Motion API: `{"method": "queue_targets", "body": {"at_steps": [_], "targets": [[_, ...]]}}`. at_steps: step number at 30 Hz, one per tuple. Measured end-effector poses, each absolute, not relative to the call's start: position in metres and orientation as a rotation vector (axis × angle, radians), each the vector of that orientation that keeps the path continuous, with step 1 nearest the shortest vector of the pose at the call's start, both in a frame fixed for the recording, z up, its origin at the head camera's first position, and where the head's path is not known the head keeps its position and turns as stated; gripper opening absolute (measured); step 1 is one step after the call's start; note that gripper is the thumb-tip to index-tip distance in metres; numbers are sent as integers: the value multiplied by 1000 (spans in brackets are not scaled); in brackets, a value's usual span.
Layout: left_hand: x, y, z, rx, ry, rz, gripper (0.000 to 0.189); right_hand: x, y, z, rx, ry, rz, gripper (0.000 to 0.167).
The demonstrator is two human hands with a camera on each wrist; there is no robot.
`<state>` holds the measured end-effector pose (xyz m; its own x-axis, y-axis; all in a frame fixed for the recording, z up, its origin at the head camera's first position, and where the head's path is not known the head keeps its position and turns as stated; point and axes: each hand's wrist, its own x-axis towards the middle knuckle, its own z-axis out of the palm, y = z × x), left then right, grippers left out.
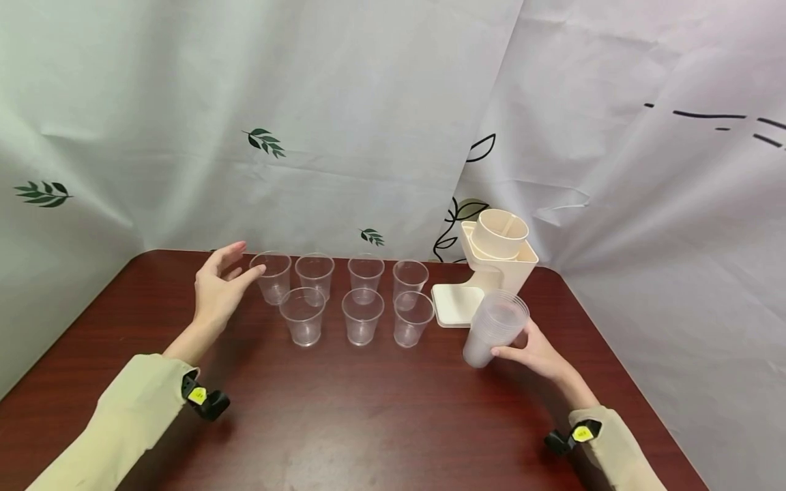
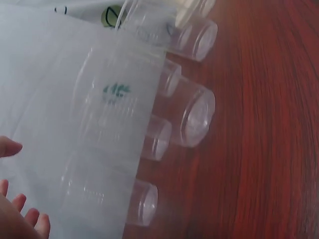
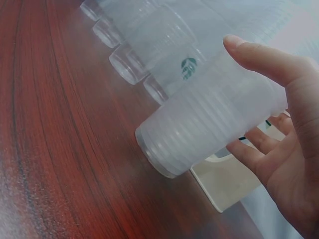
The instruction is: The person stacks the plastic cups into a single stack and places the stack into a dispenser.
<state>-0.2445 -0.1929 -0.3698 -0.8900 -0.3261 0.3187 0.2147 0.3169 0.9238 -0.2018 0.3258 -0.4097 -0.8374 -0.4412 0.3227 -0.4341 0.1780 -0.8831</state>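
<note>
My right hand (image 1: 539,351) grips a stack of nested clear plastic cups (image 1: 491,329), thumb on the near side and fingers round the back. In the right wrist view the stack (image 3: 199,122) stands close over the tabletop, its rims partly out of frame. My left hand (image 1: 220,290) holds nothing; its fingers are spread loosely at the left end of the cups. The thumb tip overlaps the rim of the back-left plastic cup (image 1: 273,281) in the head view. Only fingertips of the left hand (image 2: 22,209) show in the left wrist view.
Several single clear cups stand upright in two rows, three in front, including the front-middle cup (image 1: 362,320). Right of them is a cream-coloured dispenser-like stand (image 1: 512,273) with a round top and a flat base. A pale curtain (image 1: 344,136) hangs behind the dark red-brown table (image 1: 344,423).
</note>
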Motion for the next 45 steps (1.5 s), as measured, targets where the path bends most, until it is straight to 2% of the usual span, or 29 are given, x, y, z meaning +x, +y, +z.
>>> {"method": "queue_targets", "body": {"at_steps": [10,18,26,35,45], "targets": [[-254,-203,-378,16,-2334,-1643,82,-201,328,-407,-893,2407,-1781,71],[-263,-204,-389,-34,-2373,-1688,94,-202,327,-410,-881,2401,-1787,71],[-270,-202,-398,-15,-2400,-1705,98,-201,327,-410,-882,2409,-1784,70],[-278,-193,-403,117,-2387,-1796,95,-201,327,-409,-875,2409,-1778,70],[-280,-188,-408,144,-2373,-1827,93,-201,328,-411,-864,2419,-1771,70]]}}
